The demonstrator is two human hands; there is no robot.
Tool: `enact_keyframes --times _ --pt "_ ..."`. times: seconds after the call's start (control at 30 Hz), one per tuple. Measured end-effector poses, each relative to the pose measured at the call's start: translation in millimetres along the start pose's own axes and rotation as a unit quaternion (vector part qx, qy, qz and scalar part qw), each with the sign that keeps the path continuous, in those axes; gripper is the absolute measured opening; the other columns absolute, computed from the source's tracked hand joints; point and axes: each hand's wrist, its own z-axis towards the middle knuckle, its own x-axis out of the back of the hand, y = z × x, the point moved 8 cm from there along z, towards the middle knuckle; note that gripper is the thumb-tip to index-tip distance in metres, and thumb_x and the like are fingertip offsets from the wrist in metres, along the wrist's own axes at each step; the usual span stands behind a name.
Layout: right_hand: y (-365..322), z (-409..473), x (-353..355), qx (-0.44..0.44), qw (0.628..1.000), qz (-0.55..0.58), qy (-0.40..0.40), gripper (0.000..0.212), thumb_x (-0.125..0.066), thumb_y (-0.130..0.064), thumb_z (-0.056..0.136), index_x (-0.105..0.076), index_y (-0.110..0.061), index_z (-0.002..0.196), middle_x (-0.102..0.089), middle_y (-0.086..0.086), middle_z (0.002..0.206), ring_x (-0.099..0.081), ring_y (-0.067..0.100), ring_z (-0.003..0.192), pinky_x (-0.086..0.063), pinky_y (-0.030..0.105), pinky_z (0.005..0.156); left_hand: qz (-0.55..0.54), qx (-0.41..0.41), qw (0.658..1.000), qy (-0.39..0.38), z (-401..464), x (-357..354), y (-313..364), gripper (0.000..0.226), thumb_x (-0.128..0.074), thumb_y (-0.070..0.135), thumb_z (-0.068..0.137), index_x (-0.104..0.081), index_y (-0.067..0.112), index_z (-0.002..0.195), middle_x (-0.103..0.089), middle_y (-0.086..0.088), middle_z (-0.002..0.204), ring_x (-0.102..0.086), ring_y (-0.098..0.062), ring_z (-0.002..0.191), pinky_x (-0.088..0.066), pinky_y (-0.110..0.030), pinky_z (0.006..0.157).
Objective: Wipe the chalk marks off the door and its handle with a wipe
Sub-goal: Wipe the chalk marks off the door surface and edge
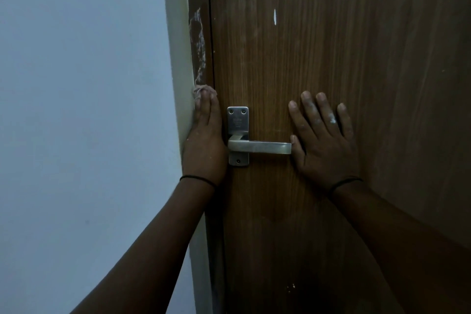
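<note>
A brown wooden door [318,64] fills the right of the head view. Its silver lever handle [260,147] points right from a metal plate [238,120]. My left hand [206,140] presses a pinkish wipe [200,91] against the door frame edge, just left of the plate; only the wipe's top shows past my fingertips. White chalk smears [198,46] run up the frame edge above the wipe. A short white chalk streak [274,17] marks the door panel higher up. My right hand [323,140] lies flat on the door, fingers spread, thumb touching the handle's tip, with chalk dust on the fingers.
A pale blue-grey wall [81,110] covers the left half, meeting a light frame strip [178,64]. A few small white specks [291,287] sit low on the door. Both wrists wear thin black bands.
</note>
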Motion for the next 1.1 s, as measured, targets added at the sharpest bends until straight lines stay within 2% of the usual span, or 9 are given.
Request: enact_keyframes --times 0.1,0.23,0.4,0.53,0.63,0.7,0.83,0.93,1.1 --pt "-2.0 0.6 0.8 0.001 1.0 0.0 0.002 0.059 -0.03 -0.042 0.103 -0.023 -0.019 0.157 -0.018 0.006 0.165 -0.013 0.025 0.153 -0.011 0.051 0.123 -0.024 0.005 1.0 -0.008 1.5 6.4 -0.7 0.081 -0.042 -0.007 0.093 0.002 0.017 0.157 0.01 -0.001 0.165 0.001 -0.018 0.153 -0.035 -0.025 0.105" --pt "-1.9 1.0 0.0 0.0 1.0 0.0 0.001 0.06 -0.03 -0.042 0.103 -0.021 -0.019 0.157 -0.015 0.004 0.166 -0.011 0.023 0.153 -0.01 0.05 0.123 -0.038 0.015 0.999 0.029 26.1 23.7 7.1 0.079 -0.042 -0.002 0.093 0.002 0.014 0.157 0.005 -0.003 0.166 -0.003 -0.019 0.153 -0.028 -0.018 0.101" --pt "-0.9 -0.1 0.5 -0.002 1.0 0.006 -0.001 0.06 -0.032 -0.041 0.102 -0.021 -0.019 0.157 -0.015 0.004 0.166 -0.011 0.023 0.153 -0.011 0.051 0.123 -0.037 0.031 0.998 0.032 20.4 17.5 11.6 0.072 -0.04 0.012 0.099 0.003 0.012 0.157 0.01 -0.002 0.166 -0.007 -0.019 0.153 -0.039 -0.029 0.111" --pt "-1.8 -0.6 2.7 0.0 1.0 -0.005 0.001 0.06 -0.032 -0.041 0.102 -0.022 -0.019 0.157 -0.015 0.004 0.165 -0.012 0.023 0.153 -0.013 0.051 0.123 -0.039 0.032 0.998 0.023 7.7 9.3 10.2 0.067 -0.033 0.023 0.104 0.006 0.011 0.157 0.013 -0.002 0.165 0.009 -0.014 0.152 -0.022 -0.036 0.123" --pt "-1.3 -0.1 2.1 -0.002 1.0 0.002 -0.006 0.06 -0.03 -0.041 0.103 -0.02 -0.02 0.157 -0.014 0.004 0.166 -0.011 0.024 0.153 -0.013 0.051 0.123 -0.055 0.027 0.997 0.043 28.8 17.8 14.9 0.069 -0.034 0.027 0.104 0.008 0.01 0.156 0.013 -0.003 0.165 0.012 -0.015 0.152 -0.004 -0.026 0.12" --pt "-1.6 -0.5 0.1 -0.002 1.0 0.005 -0.01 0.06 -0.03 -0.042 0.103 -0.018 -0.02 0.158 -0.012 0.004 0.166 -0.01 0.023 0.154 -0.012 0.051 0.123 -0.063 0.031 0.996 0.054 43.5 22.8 16.2 0.07 -0.035 0.029 0.104 0.007 0.012 0.156 0.012 -0.002 0.165 0.01 -0.015 0.152 -0.006 -0.025 0.116" --pt "-0.4 0.0 -1.3 -0.002 1.0 0.004 -0.005 0.061 -0.031 -0.042 0.102 -0.019 -0.02 0.158 -0.013 0.004 0.166 -0.01 0.023 0.154 -0.011 0.051 0.123 -0.062 0.037 0.996 0.047 33.9 18.7 17.7 0.068 -0.034 0.031 0.104 0.004 0.011 0.157 0.009 -0.003 0.166 0.007 -0.015 0.152 -0.015 -0.037 0.124" --pt "-0.2 -1.1 -0.9 -0.002 1.0 0.006 -0.007 0.061 -0.031 -0.042 0.102 -0.02 -0.02 0.158 -0.014 0.004 0.166 -0.01 0.023 0.153 -0.011 0.051 0.123 -0.061 0.034 0.997 0.031 22.6 14.0 15.4 0.068 -0.033 0.032 0.105 0.006 0.012 0.157 0.011 -0.002 0.166 0.009 -0.014 0.152 -0.015 -0.039 0.124" --pt "-1.0 0.5 -0.7 -0.002 1.0 0.01 -0.008 0.06 -0.032 -0.042 0.102 -0.02 -0.02 0.157 -0.015 0.004 0.165 -0.012 0.023 0.153 -0.013 0.051 0.123 -0.085 0.05 0.994 0.055 61.1 31.0 19.1 0.068 -0.032 0.035 0.105 0.006 0.012 0.157 0.011 -0.002 0.166 0.006 -0.017 0.153 -0.024 -0.044 0.122"
